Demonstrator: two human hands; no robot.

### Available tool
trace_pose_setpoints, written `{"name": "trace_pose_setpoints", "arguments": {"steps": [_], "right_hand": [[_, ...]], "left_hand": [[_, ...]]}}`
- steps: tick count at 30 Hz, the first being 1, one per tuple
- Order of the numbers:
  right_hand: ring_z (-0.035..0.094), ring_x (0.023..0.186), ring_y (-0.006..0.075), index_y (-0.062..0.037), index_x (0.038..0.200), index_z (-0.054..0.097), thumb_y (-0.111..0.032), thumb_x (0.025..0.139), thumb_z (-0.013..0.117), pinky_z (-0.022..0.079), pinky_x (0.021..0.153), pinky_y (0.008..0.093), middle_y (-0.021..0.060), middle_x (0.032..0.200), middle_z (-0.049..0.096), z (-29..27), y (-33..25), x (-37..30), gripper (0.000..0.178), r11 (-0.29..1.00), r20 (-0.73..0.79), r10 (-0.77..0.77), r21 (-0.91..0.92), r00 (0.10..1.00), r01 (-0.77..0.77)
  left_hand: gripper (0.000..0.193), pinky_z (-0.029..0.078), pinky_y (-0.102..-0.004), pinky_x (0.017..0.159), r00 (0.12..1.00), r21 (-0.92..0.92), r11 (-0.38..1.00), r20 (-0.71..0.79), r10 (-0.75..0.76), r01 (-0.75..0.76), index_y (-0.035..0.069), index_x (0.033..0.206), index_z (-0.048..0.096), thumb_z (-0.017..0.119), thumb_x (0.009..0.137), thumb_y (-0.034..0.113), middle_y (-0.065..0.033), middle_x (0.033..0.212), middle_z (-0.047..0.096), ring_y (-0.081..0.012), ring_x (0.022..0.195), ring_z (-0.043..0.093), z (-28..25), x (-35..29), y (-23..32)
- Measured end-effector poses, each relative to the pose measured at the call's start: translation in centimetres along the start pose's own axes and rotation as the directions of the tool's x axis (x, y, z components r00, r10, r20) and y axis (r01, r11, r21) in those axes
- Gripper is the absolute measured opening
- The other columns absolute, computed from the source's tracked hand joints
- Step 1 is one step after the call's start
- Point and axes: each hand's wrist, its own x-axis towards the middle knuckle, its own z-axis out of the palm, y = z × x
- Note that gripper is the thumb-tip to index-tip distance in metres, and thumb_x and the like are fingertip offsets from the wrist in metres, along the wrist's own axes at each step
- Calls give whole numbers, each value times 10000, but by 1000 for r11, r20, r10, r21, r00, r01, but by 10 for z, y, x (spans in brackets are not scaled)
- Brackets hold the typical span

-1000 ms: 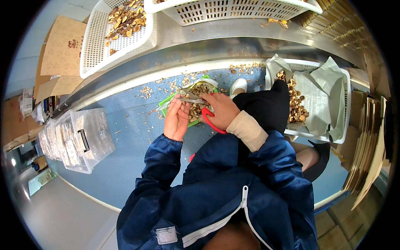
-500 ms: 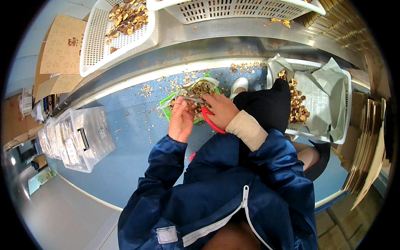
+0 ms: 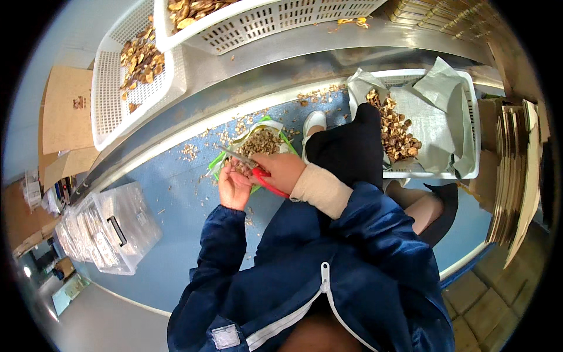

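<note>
My right hand [image 3: 284, 171] is wrapped round red-handled scissors [image 3: 270, 183], whose metal blades point up and left. Just below the blade tips is my left hand [image 3: 234, 189], palm up with fingers curled; something small may be between them, but I cannot make it out. Both hands are over the near side of a green-rimmed basket [image 3: 214, 165], which holds many small brown cut pieces [image 3: 261, 142]. Right of my knee, a white basket [image 3: 484, 126] lined with pale cloth [image 3: 437, 111] holds dried mushroom slices [image 3: 399, 134].
Small scraps [image 3: 189, 151] litter the blue floor [image 3: 182, 229]. White perforated baskets [image 3: 99, 105] of brown slices stand on a metal bench [image 3: 270, 56]. A clear plastic box [image 3: 132, 229] of packets sits left, with stacked flat cardboard [image 3: 515, 170] at far right.
The whole view has shifted, so the bench baskets appear further left. My left hand has dropped slightly away from the blades, and the scissors now slant more upward.
</note>
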Motion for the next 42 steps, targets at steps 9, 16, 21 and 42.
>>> {"name": "trace_pose_setpoints", "arguments": {"steps": [9, 16, 21, 42], "right_hand": [[582, 748, 351, -52, 1109, 479, -335, 758, 637, 462, 637, 389, 195, 854, 585, -36, -8, -14, 478, 885, -334, 100, 461, 937, 70], [515, 652, 133, -41, 1182, 442, -170, 792, 636, 429, 637, 241, 84, 764, 521, -68, 8, -23, 454, 642, -280, 204, 762, 938, 88], [506, 652, 131, -49, 1205, 414, -166, 802, 623, 423, 628, 241, 81, 790, 503, -78, 19, -19, 470, 494, -165, 231, 869, 959, 30], [570, 702, 151, -31, 1225, 388, -219, 801, 622, 454, 660, 254, 92, 849, 558, -81, 19, -18, 519, 359, -66, 273, 932, 960, -38]], "left_hand": [[205, 345, -228, 452, 996, 636, 768, -14, -86, 76, 66, 1050, 513, 491, 849, 101, -7, 725, 498, -95, 532, 423, 10, 188, -70], [182, 439, -434, 636, 922, 871, -335, 387, 13, -360, 65, 936, 567, 464, 790, 98, -191, 823, 581, -371, 700, 560, -56, 335, -150], [299, 434, -437, 685, 941, 932, -328, 239, 240, -154, 94, 1058, 542, 490, 765, 59, -215, 908, 569, -391, 826, 538, -77, 359, -171], [312, 420, -362, 675, 945, 904, -274, 320, -74, -327, 19, 952, 454, 585, 803, 260, -181, 923, 507, -258, 802, 551, 7, 320, -134]]}}
